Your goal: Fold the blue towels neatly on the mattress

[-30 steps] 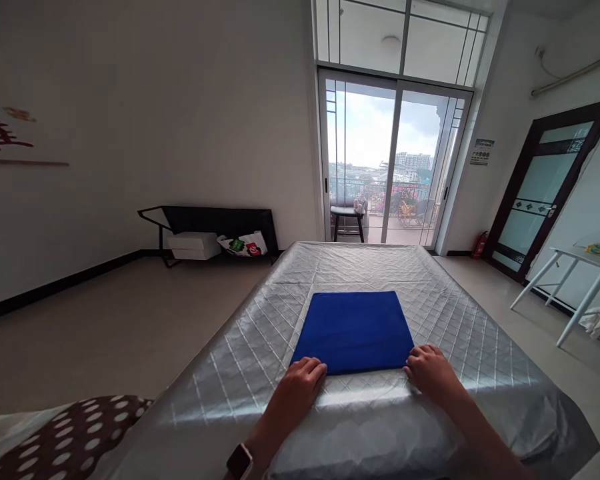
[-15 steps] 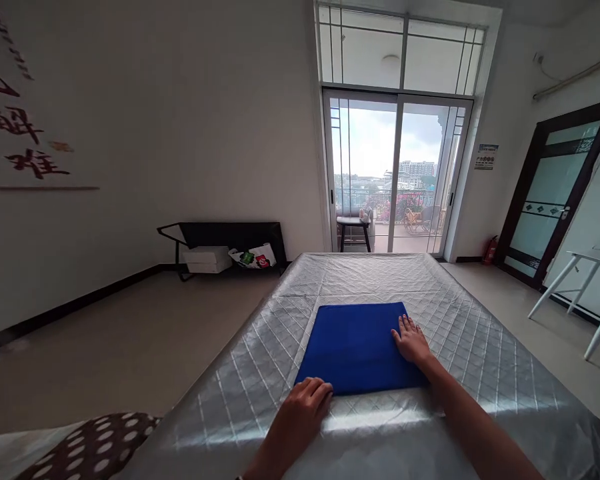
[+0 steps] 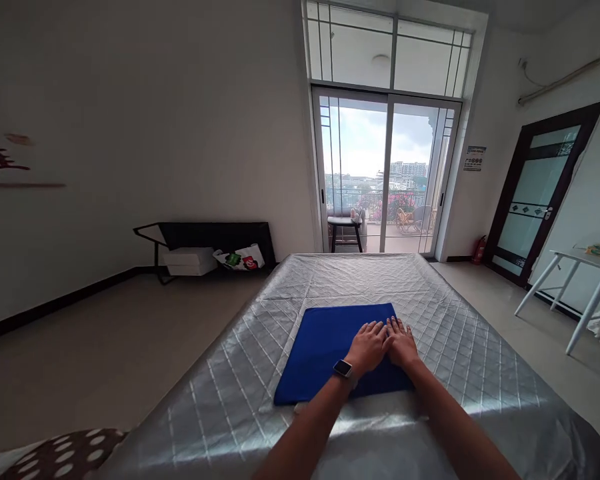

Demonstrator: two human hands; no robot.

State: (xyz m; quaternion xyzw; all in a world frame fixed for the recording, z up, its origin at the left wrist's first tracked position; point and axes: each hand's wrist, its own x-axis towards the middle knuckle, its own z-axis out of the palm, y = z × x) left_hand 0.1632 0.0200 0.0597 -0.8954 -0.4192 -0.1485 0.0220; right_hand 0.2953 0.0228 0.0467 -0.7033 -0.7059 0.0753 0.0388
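A blue cloth [image 3: 315, 343] lay flat on a silver quilted cover [image 3: 220, 400], its far edge toward 12 o'clock and its near edge toward 6. The left hand [image 3: 369, 347] rested palm down on the cloth, right of its centre toward 3 o'clock, its extended fingers close together, with narrow gaps, and angled toward 1 o'clock. A watch [image 3: 343, 368] with a dark face (squarish, from the look of it) sat on that wrist. The right hand [image 3: 403, 343] pressed flat over the cloth's edge at 3 o'clock, its fingers straight, slightly spread and pointed toward 11 o'clock. The hands met at the thumb side, and neither gripped anything between its fingers. Reckoned from the cloth, a low black bench [image 3: 210, 233] stood by the wall at 10 o'clock, with a white box [image 3: 185, 260] and a printed white bag [image 3: 243, 258] on its lower part. Glass sliding doors [image 3: 387, 173] rose near 12 o'clock, a red fire extinguisher [image 3: 479, 250] stood at 2, and a white table [image 3: 587, 258] was between 2 and 3. Dotted brown fabric [image 3: 70, 453] showed between 8 and 9 o'clock.
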